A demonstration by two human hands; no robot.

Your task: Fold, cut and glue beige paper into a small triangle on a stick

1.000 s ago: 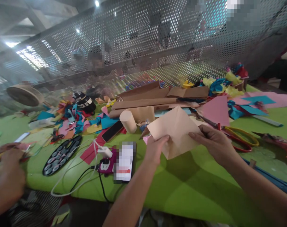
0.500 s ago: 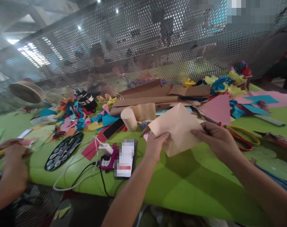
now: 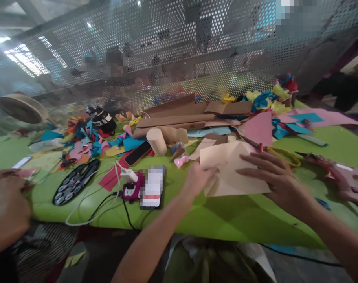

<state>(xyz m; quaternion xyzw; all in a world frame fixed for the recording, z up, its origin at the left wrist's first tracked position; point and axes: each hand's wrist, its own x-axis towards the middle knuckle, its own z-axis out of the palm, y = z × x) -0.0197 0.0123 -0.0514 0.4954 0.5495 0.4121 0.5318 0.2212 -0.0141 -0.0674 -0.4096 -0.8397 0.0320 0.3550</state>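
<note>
Sheet: the pale beige creased paper sheet [image 3: 236,181] has turned from a corner-up diamond to a long lower edge facing you. It sits between your hands, near the front of the green surface [image 3: 202,226], with a shadow below (looks lifted, contact unclear).
Left hand: your left hand [image 3: 196,179] has the sheet's left part pinched, with a fold curling about the fingers.
Right hand: your right hand [image 3: 274,177] has gone from a pinch at the right corner to straight, parted fingers across the face. Thumb hidden, so can't tell if it grips.
Meaning: left looks like the anchor, right looks more like it is flattening or guiding than clamping. My read only.
Behind sheet: more shows now, including a pink crumpled scrap [image 3: 181,161] just beyond your left hand. The upright pale paper roll [image 3: 156,142] is further left.
Right side: the yellow loop handle [image 3: 287,155] is just beyond your right hand; a pink glue gun [image 3: 344,182] has come into fuller view, lying apart from the sheet.
Left side: lit phone [image 3: 152,186] beside the magenta power socket [image 3: 130,192]; a co-worker's hand [image 3: 9,182] is at the far left, well apart from yours.
</note>
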